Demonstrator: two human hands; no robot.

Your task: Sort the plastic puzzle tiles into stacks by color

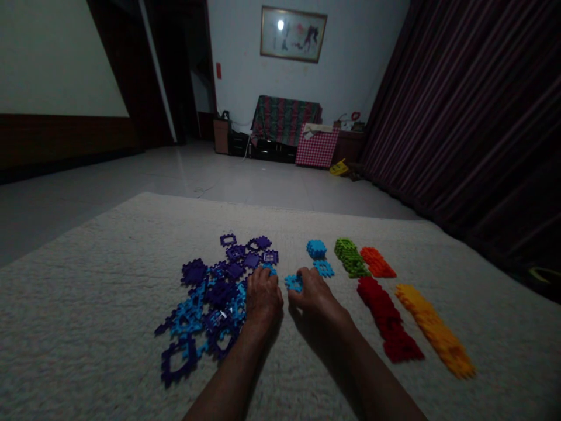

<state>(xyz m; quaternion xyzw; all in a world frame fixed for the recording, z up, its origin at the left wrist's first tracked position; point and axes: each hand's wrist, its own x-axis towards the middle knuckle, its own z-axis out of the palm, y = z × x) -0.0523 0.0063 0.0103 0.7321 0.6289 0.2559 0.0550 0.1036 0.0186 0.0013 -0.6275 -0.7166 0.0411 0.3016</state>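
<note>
The right hand point(318, 294) pinches a light-blue toothed tile point(293, 283) between thumb and fingers, just above or on the rug point(127, 251); the contact beneath is too dim to judge. The left hand point(264, 295) lies palm down at the right edge of the mixed pile point(221, 292), its fingertips at another blue tile point(269, 269); whether they close on it, I cannot tell.

Beyond the right hand, a loose blue tile point(323, 268) lies flat, just on the near side of a small blue stack point(316, 248). Farther right, the green row point(350, 257), orange row point(377, 262), red row point(388, 320) and yellow row point(433, 329) each hold one color, so those colors look done. Blue seems only begun, and purple has no row of its own; many tiles of both lie tangled in the pile.

The pinched tile is roughly square, with no clear long axis; its visible part juts left from the fingers, toward the gap between the hands. The four rows are longer than wide, their long axes slanting from far left to near right.
</note>
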